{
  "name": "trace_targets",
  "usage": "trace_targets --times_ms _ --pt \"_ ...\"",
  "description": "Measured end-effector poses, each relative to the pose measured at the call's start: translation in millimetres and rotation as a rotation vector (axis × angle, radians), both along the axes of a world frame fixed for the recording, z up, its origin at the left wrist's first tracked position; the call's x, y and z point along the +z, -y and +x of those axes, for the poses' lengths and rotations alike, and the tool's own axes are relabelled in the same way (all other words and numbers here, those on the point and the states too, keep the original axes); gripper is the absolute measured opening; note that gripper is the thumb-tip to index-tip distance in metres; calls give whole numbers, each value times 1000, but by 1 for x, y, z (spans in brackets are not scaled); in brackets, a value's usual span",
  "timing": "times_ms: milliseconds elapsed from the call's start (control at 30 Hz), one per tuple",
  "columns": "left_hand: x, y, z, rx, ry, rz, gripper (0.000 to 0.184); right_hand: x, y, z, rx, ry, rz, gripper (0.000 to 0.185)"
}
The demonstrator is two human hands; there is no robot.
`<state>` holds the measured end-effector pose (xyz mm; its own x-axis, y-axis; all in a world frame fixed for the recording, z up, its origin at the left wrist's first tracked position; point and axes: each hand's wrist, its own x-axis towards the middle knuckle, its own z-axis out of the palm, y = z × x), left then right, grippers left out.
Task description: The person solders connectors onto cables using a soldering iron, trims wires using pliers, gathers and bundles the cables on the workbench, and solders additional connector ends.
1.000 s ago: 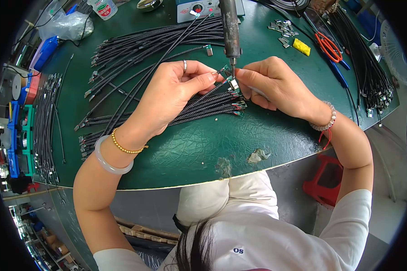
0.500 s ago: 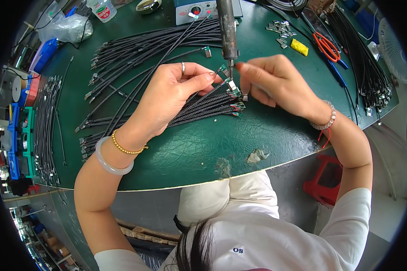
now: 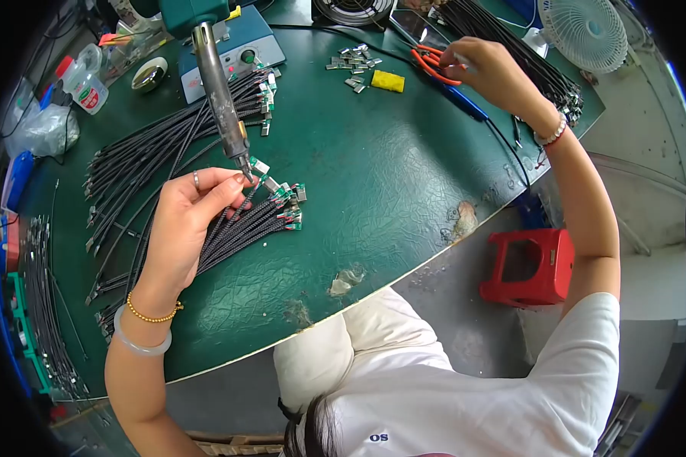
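My left hand (image 3: pixel 187 217) pinches a black braided cable close to its end, directly under the tip of a soldering iron (image 3: pixel 222 95) that hangs down at a slant. A metal plug (image 3: pixel 260 165) with a small green board shows by the tip. Beneath and beside the fingers lies a bundle of similar cables (image 3: pixel 240 230), their green-board ends pointing right. At the far right of the table, my right hand (image 3: pixel 495 76) has its fingers curled at the handles of orange-handled pliers (image 3: pixel 428 62), closed on one handle.
Loose metal plug shells (image 3: pixel 354 62) and a yellow sponge (image 3: pixel 388 81) lie left of the pliers. More cables (image 3: pixel 141 156) spread behind my left hand, near a blue soldering station (image 3: pixel 259 49). A small fan (image 3: pixel 583 34) stands back right; a red stool (image 3: pixel 530 263) is below the edge.
My right hand has left the soldering tip and moved right and away to the orange-handled pliers. The view has turned rightward. My left hand stays with the cable at the iron.
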<state>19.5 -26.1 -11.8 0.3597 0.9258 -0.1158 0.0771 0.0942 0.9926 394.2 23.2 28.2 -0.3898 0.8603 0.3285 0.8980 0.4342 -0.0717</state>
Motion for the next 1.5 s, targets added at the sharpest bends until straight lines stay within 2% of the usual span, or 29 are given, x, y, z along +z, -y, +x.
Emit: trace_targets --times_ms 100,167,333,400,467,533,567,633,667,767,933,1500 --pt "1 -2 -2 -46 -36 -19 16 -4 -7 13 -41 40 66 12" --pt "-1 -2 -2 -51 -23 -6 16 0 -14 20 -215 28 37 12" --pt "1 0 2 -28 -1 -14 18 -13 -38 25 -246 102 -132 29" --pt "0 -1 1 -49 8 -5 18 -14 -43 25 -198 93 -146 27" --pt "-2 -1 0 -40 68 -21 17 -1 -38 9 -266 158 -205 25" --pt "-5 -4 -2 -69 37 16 16 4 -33 0 -234 131 -175 26" --pt "-5 -4 -3 -61 22 35 16 4 -24 -8 -200 -6 -129 25" --pt "-4 -3 -2 -47 25 41 16 0 -9 -27 -29 -61 -64 24" --pt "-3 -3 -1 -42 31 51 16 1 5 -49 -30 -110 -69 18" --pt "-5 -3 -1 -26 27 43 16 -4 33 -86 26 -82 -76 14" --pt "-5 -3 -1 -23 12 60 16 -8 56 -125 270 -3 70 16" --pt "-2 -3 -3 -46 -42 40 16 -9 52 -144 336 77 86 20"
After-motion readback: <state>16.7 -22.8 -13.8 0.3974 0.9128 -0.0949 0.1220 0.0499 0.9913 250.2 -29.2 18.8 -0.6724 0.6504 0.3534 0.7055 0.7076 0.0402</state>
